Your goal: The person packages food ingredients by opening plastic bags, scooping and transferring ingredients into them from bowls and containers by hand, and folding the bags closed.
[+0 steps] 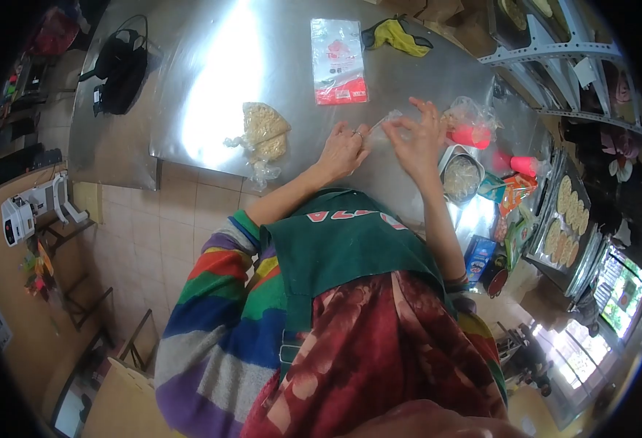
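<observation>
Over the metal table (299, 44), my left hand (344, 152) is closed, its fingers pinched on one end of a thin clear strip (379, 125), too small to make out well. My right hand (417, 139) pinches the other end between thumb and index finger, its other fingers raised. Beyond both hands lies a flat clear and red plastic bag (338, 62). Left of my left hand rest clear bags of pale, grainy food (265, 133). Just right of my right hand are a crumpled clear bag (470, 113) and a metal container (461, 177).
A yellow and black cloth (401, 38) lies at the far side, a black bag (120, 66) at the far left. Pink rolls (470, 136), colourful packets (516, 191) and trays of flat food (570, 208) stand right. Metal shelving (554, 50) borders the back right.
</observation>
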Action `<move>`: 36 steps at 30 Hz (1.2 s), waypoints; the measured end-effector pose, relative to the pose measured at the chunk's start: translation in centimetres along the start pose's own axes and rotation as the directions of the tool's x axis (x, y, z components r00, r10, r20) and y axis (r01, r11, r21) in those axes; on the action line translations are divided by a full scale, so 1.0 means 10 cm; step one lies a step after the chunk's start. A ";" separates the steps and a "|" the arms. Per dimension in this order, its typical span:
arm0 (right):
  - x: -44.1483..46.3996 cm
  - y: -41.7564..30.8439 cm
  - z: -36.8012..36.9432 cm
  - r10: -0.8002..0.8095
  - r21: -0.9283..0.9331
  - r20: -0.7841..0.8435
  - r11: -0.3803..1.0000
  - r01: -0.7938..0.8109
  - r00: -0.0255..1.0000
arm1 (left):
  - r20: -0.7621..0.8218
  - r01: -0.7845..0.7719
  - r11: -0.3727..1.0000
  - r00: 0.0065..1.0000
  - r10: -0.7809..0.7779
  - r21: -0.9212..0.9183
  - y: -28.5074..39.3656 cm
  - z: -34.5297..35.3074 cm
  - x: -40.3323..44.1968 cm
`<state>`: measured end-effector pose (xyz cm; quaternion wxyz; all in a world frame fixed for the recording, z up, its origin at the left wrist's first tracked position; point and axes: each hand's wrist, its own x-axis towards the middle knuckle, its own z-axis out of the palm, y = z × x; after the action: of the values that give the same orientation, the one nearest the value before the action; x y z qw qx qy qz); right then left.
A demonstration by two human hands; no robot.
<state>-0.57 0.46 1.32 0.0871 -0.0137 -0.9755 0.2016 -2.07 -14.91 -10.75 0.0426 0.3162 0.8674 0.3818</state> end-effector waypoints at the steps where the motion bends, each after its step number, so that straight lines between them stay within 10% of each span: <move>1: 0.04 0.08 -0.01 0.067 0.243 0.022 0.967 -0.070 0.998 | 0.021 0.011 1.000 1.000 -0.011 -0.008 -0.01 -0.01 0.00; 5: 0.12 0.30 -0.08 0.431 0.753 0.089 0.561 -0.344 0.898 | 0.070 0.068 0.992 0.996 -0.061 -0.104 0.07 -0.12 0.04; 8: 0.05 0.62 -0.17 0.558 0.799 0.049 0.476 -0.368 0.828 | -0.008 0.036 0.995 0.999 -0.037 -0.096 0.02 -0.03 0.07; 11: 0.03 0.35 -0.60 0.188 0.234 -0.392 0.967 -0.100 0.900 | 0.098 0.146 0.985 0.986 -0.137 -0.088 0.01 -0.06 0.03; 14: -0.03 -0.16 -0.70 -0.323 -0.241 0.065 0.913 0.329 0.944 | 0.102 0.035 0.997 0.994 -0.027 -0.068 0.01 0.01 0.01; 17: -0.16 -0.06 -0.20 -0.433 -0.286 0.274 0.816 0.503 0.859 | 0.096 -0.103 0.995 0.990 0.102 0.006 0.08 0.10 0.04; 22: -0.19 0.32 -0.11 -0.112 -0.257 0.725 0.871 0.418 0.679 | 0.094 -0.158 0.985 0.984 0.151 0.075 0.09 -0.04 0.08; 27: -0.31 0.34 -0.33 -0.113 0.132 0.738 0.991 0.023 0.665 | 0.050 -0.248 0.947 0.969 0.243 0.204 0.02 -0.05 0.05; 31: -0.29 0.35 -0.50 0.035 0.265 0.899 0.748 -0.608 0.436 | -0.046 -0.248 0.933 0.962 0.269 0.260 -0.06 0.05 0.08; 36: -0.30 0.43 -0.47 0.041 0.471 0.805 0.561 -0.680 0.591 | -0.124 -0.015 0.928 0.990 0.066 0.372 0.01 -0.11 0.06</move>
<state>3.14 6.09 3.34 -0.3522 -0.1184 -0.7215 0.5843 -2.85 -15.16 -9.77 -0.0840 0.3101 0.9179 0.2328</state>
